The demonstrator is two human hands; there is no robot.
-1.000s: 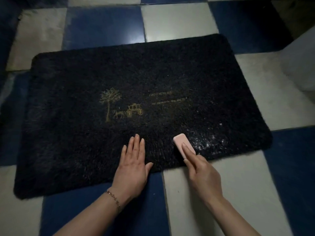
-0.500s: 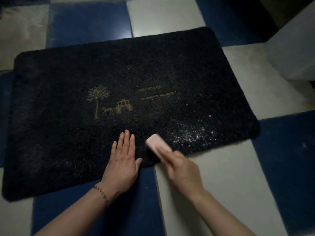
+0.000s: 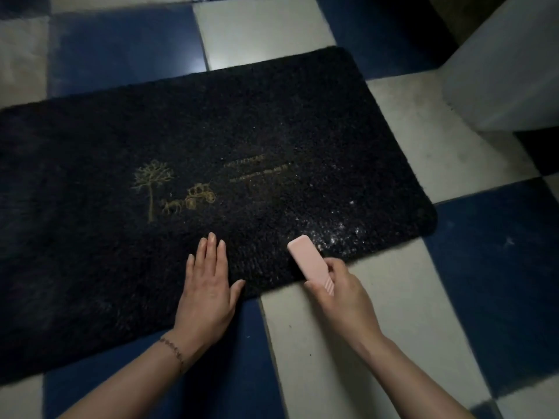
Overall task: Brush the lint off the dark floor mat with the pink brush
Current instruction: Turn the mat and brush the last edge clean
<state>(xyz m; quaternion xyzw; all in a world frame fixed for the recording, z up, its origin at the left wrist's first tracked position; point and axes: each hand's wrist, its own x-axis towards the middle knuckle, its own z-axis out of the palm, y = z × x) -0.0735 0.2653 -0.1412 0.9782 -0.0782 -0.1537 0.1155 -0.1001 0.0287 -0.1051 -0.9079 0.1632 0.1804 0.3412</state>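
Note:
A dark shaggy floor mat (image 3: pixel 151 122) with a gold tree and carriage print lies across the checkered floor. White lint (image 3: pixel 335 231) speckles its near right corner. My right hand (image 3: pixel 341 291) grips the pink brush (image 3: pixel 308 264) by its lower end, and the brush head lies on the mat's near edge just left of the lint patch. My left hand (image 3: pixel 208 291) rests flat on the mat with straight fingers, left of the brush.
The floor has blue (image 3: pixel 499 267) and white tiles (image 3: pixel 317 343). A pale block or fixture (image 3: pixel 508 71) stands at the right, past the mat's right end. A dark gap lies beneath it at the far right.
The brush has swept left and then back right along the mat's near edge toward the lint. My right hand's grip now shows more of the brush. The left hand has stayed flat.

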